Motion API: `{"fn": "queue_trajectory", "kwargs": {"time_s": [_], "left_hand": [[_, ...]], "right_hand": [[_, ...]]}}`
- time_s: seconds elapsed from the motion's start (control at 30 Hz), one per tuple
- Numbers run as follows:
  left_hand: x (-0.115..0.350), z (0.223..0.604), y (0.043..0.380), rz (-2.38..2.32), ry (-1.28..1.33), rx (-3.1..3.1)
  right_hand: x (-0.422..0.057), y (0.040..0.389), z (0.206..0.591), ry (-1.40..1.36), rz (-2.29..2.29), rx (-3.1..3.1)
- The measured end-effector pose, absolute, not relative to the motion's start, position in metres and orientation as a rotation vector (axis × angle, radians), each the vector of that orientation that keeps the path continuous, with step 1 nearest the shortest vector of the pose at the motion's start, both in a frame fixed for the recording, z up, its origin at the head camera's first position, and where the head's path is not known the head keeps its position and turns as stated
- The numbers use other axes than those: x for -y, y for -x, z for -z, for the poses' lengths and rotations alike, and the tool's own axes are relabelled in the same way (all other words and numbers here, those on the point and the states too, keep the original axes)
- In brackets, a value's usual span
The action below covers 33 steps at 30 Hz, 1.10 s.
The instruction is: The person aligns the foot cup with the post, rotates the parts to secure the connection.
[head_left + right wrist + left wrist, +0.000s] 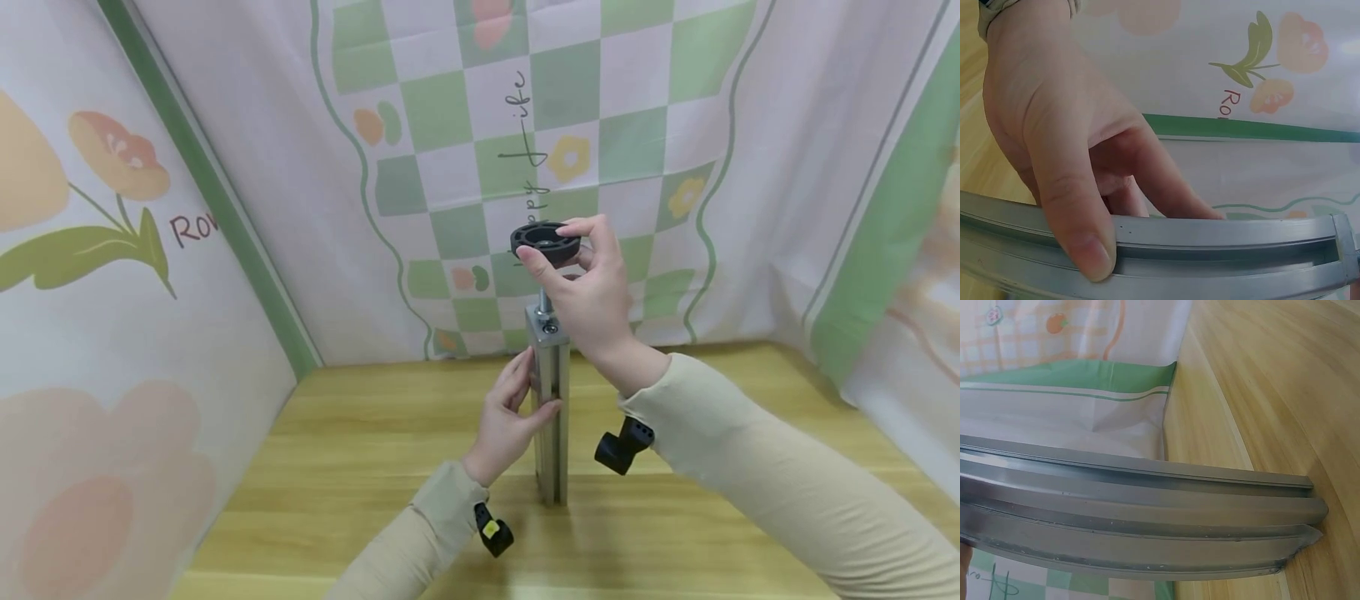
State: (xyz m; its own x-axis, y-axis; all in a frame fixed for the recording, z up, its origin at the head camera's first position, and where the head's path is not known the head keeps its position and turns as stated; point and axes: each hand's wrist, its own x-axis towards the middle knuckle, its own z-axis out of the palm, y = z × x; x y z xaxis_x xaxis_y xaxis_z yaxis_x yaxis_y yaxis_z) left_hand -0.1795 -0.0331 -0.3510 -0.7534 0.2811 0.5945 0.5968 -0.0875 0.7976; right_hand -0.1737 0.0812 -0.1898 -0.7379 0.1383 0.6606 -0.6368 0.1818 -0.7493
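An aluminium profile (pixel 553 417) stands upright on the wooden table, with slots along its sides and a metal end plate (pixel 547 327) with a screw on top. From that plate rises a threaded stud (pixel 544 300), and above it sits a round black levelling foot (pixel 543 242) with a hollow, ribbed face. My right hand (pixel 592 287) holds the foot by its rim between thumb and fingers. Lower down, my left hand (pixel 510 417) grips the upper half of the profile. In the right wrist view the left hand's thumb (pixel 1088 250) presses the slotted face, its fingers partly hidden behind.
The wooden table (pixel 360 458) spreads around the profile. Printed curtains (pixel 465 167) hang close behind it and along both sides. Each wrist carries a small black camera mount, one on the left sleeve (pixel 493 529) and one on the right (pixel 624 446).
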Motion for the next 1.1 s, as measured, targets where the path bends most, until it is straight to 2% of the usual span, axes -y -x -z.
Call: {"fn": "queue_trajectory", "kwargs": {"time_s": [0.23, 0.4, 0.57, 0.73, 1.1], "left_hand": [[0.033, 0.350, 0.179, 1.919, 0.981, 1.936], [0.033, 0.350, 0.179, 1.925, 1.007, 1.894], [0.033, 0.350, 0.179, 1.926, 1.001, 1.890], [0.033, 0.350, 0.180, 1.936, 1.000, 1.888], [0.033, 0.350, 0.179, 1.933, 0.976, 1.906]], "right_hand": [[-0.088, 0.176, 0.198, -0.614, -1.626, 1.842], [-0.100, 0.187, 0.200, -0.815, -1.932, 1.682], [-0.114, 0.203, 0.193, -1.091, -2.302, 1.665], [-0.123, 0.210, 0.192, -1.415, -2.477, 1.604], [-0.122, 0.210, 0.185, -1.508, -2.615, 1.512]]}}
